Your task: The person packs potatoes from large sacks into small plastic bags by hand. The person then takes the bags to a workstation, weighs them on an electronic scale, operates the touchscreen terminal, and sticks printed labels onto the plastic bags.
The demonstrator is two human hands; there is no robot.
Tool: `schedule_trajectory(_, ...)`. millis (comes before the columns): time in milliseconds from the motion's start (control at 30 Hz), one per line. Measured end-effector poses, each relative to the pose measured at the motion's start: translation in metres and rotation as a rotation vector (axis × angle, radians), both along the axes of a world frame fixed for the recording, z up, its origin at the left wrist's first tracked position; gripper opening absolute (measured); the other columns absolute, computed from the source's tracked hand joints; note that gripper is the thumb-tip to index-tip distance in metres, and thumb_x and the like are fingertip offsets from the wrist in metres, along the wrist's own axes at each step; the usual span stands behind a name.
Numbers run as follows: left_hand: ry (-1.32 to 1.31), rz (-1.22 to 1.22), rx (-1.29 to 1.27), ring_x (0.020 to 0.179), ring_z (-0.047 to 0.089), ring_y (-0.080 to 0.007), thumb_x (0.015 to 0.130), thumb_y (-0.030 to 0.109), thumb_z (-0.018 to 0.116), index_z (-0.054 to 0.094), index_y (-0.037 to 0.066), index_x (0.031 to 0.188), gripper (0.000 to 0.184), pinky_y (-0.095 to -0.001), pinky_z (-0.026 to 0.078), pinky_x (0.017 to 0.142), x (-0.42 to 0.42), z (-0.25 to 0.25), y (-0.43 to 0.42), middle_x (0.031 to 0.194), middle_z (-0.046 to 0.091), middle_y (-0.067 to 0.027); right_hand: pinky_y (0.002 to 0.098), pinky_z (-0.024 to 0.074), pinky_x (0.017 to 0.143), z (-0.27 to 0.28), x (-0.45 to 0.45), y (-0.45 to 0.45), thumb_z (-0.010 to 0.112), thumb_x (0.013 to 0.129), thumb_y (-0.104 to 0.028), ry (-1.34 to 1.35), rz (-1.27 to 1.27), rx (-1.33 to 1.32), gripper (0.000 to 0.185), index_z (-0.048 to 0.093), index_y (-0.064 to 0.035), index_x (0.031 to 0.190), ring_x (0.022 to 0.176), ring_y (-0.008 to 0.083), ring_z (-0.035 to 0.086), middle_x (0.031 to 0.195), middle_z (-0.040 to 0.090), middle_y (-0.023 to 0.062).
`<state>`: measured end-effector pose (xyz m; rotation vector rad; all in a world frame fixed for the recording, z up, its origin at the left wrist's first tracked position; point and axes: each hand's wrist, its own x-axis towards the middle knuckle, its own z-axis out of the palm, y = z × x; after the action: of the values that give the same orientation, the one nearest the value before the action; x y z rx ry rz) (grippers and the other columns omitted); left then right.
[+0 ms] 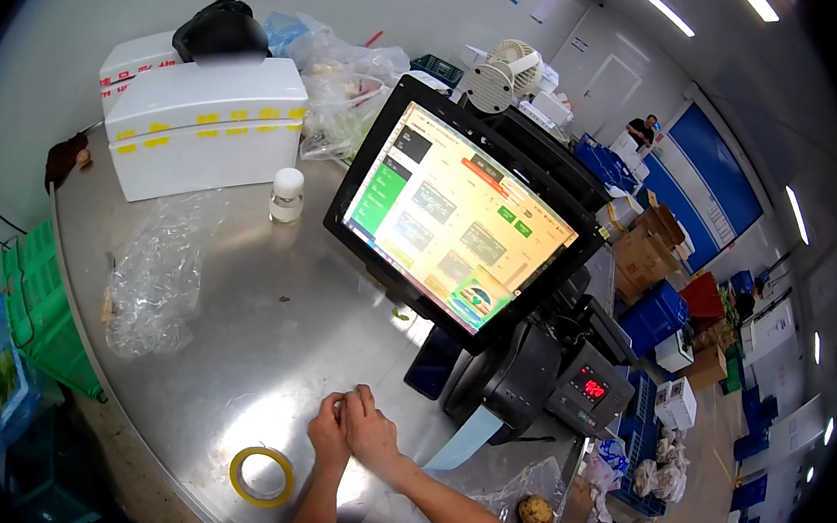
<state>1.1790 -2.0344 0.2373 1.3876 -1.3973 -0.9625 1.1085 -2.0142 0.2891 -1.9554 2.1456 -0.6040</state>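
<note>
My left hand (328, 436) and my right hand (373, 433) meet over the steel table (235, 345), with their curled fingers pressed together. Whatever may be between the fingers is hidden. A roll of yellow tape (237, 480) lies flat to the left of my left forearm. Beyond my right hand is a dark phone (433, 363). A black label printer (507, 382) stands to the right, and a pale blue strip (466, 440) hangs out of it towards my right forearm. Above them a lit touchscreen (461, 221) shows a page with green buttons.
A crumpled clear bag (156, 280), a white-capped bottle (287, 197) and a white foam box (205, 161) occupy the table's left and back. Green crates (50, 321) stand off its left edge. Bagged potatoes (535, 518) lie by my right elbow. Another person (640, 130) is far behind.
</note>
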Motion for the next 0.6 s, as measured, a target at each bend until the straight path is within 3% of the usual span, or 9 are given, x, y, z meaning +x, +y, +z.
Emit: schedule_trajectory(600,-0.001,0.012,0.01,0.051,0.056,-0.0212,0.085,0.018,0.059,0.06,0.008,0.096,0.015,-0.0323,0.043,0.049,-0.0004,-0.0054,-0.0006,0.058,0.056,-0.0081,0.0434,0.0522,0.05,-0.0033,0.0013,0.0002,0.049,0.084,-0.017,0.009,-0.009,-0.007,0.023,0.043,-0.0069,0.104,0.062,0.0363,0.063,0.119,0.045,0.0229)
